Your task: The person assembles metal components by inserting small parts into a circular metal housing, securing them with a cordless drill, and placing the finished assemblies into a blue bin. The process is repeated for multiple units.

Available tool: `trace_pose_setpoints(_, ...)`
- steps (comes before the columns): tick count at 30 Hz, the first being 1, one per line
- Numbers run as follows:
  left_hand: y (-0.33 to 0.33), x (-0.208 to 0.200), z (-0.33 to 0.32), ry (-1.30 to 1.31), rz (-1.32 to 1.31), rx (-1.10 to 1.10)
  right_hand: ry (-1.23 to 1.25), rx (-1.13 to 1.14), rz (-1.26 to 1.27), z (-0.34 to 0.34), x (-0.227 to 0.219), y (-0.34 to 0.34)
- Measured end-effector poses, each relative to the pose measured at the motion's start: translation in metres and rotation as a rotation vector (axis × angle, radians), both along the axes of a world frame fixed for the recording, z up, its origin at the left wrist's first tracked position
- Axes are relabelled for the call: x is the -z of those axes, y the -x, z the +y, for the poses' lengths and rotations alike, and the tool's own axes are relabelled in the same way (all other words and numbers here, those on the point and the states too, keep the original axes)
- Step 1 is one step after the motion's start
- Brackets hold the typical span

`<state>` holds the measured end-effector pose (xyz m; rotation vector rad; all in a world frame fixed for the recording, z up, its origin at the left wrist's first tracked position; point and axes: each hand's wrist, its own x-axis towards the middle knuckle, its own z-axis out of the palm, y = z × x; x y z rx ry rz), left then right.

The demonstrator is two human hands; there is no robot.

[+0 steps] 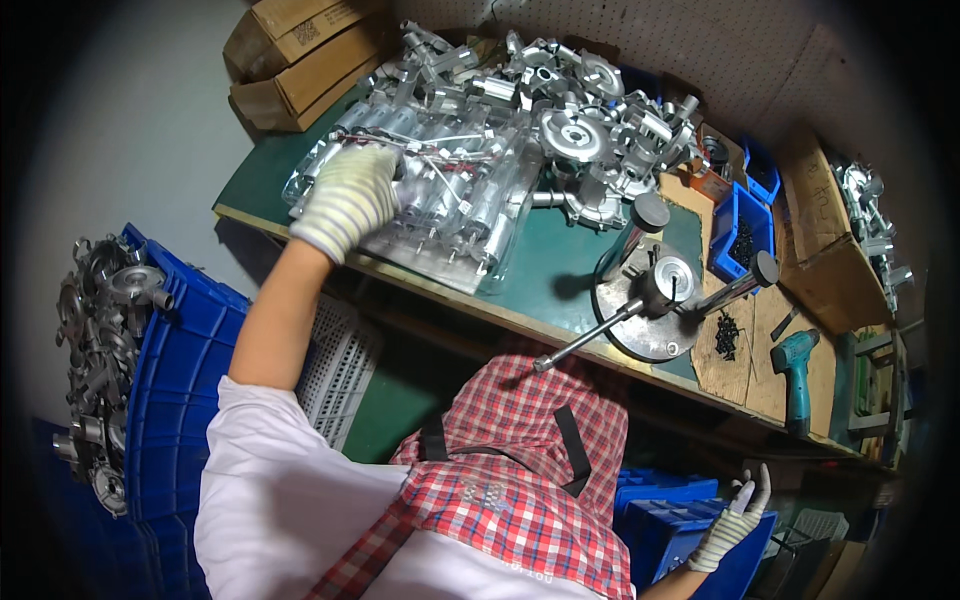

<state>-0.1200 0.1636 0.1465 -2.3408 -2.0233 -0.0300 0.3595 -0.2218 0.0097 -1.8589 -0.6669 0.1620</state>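
My left hand [352, 197], in a striped white glove, is over a clear plastic tray [465, 275] of silver cylindrical motors [440, 205] with thin wires and white connectors. Its fingers curl down among the motors. A dark round end shows beside them, but what they grip is hidden. Low at the right, away from the bench, my gloved right hand [735, 525] hangs with fingers apart and holds nothing. On the bench stands a round metal fixture [645, 310] with a lever handle [590, 335] and two dark-capped posts.
Silver cast housings [580, 135] pile up behind the tray. Blue bins [742, 230] and loose black screws [727, 335] lie right of the fixture, near a teal power driver [796, 375]. Cardboard boxes [300, 60] stand far left. A blue crate [185, 370] of castings is at my left.
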Motion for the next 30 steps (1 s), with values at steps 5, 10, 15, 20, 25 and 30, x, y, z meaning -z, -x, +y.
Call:
trace_pose_setpoints(5,0.024,0.054,0.017,-0.273,0.106,-0.101,-0.014,-0.182,0.003,0.039,-0.008,0.006)
trace_pose_setpoints(10,0.015,0.028,0.016,-0.074,0.12,0.071,-0.068,-0.279,0.019,0.061,0.006,0.021)
trace_pose_setpoints(15,0.018,0.029,0.023,-0.035,0.002,-0.002,-0.161,-0.326,0.257,0.087,0.012,0.051)
trace_pose_setpoints(20,0.017,0.036,0.034,-0.012,-0.031,-0.08,-0.191,-0.47,0.259,0.105,0.006,0.063)
trace_pose_setpoints(25,0.029,0.036,0.031,-0.037,-0.069,-0.078,-0.175,-0.514,0.301,0.106,-0.003,0.078)
trace_pose_setpoints(30,0.031,0.044,0.013,-0.073,-0.287,0.149,-0.212,-0.511,0.413,0.104,0.01,0.081)
